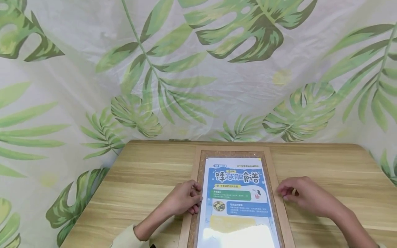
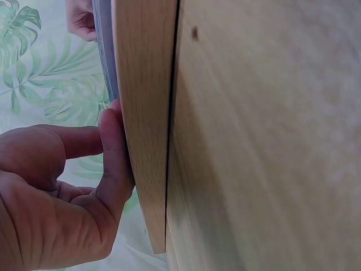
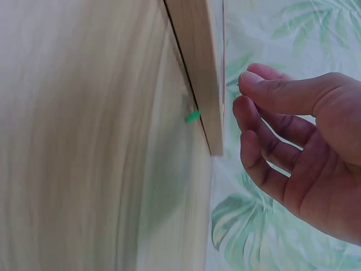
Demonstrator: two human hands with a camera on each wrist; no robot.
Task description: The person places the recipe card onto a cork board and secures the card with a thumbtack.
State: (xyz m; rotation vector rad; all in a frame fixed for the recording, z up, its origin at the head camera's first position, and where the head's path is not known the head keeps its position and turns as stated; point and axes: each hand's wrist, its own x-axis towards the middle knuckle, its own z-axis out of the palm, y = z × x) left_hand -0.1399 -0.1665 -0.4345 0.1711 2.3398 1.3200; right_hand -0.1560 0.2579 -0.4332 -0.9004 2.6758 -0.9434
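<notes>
A poster (image 1: 233, 193) with a blue heading lies on a wood-framed cork board (image 1: 203, 155). My left hand (image 1: 186, 198) rests at the board's left side, its fingertips against the frame (image 2: 144, 113) and near the poster's left edge. Just off the right side of the frame is my right hand (image 1: 305, 196), with thumb and index finger together. A tiny dark point sticks out between those fingertips in the right wrist view, and a bit of purple shows there in the head view; it looks like a pushpin (image 3: 239, 84), mostly hidden by the fingers.
A small yellow spot (image 1: 259, 159) marks the poster's top right corner. Something small and green (image 3: 193, 116) lies on the wooden table (image 1: 149, 172) beside the frame's right side. Behind the table hangs a leaf-printed cloth (image 1: 192, 103). Glare covers the poster's lower part.
</notes>
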